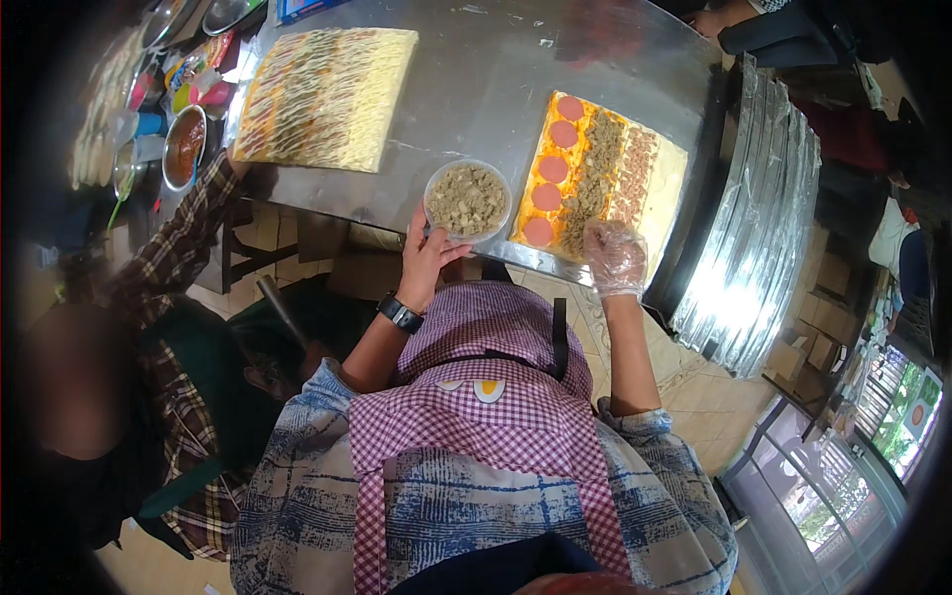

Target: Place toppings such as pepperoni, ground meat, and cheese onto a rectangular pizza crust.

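Note:
My left hand (pixel 432 254) is closed around the near side of a round clear bowl (pixel 432 184) at the table's front edge. Crumbled grey-brown meat (pixel 467 201) fills much of it. On my right hand (pixel 614 260) is a clear plastic glove; its fingers are bent down over the near end of a flat rectangular dough sheet (pixel 666 188). Whether they pinch anything is hidden. The sheet carries orange sauce, a row of round pink sausage slices (pixel 551 169), a strip of grey-brown crumbles (pixel 598 159) and a strip of pinkish bits (pixel 635 171).
A second topped sheet (pixel 327 97) with drizzled stripes lies left on the metal table (pixel 476 74). A co-worker in a plaid sleeve (pixel 183 233) reaches to it. A bowl of red sauce (pixel 184 147) stands far left. Stacked plastic-wrapped trays (pixel 749 218) are at right.

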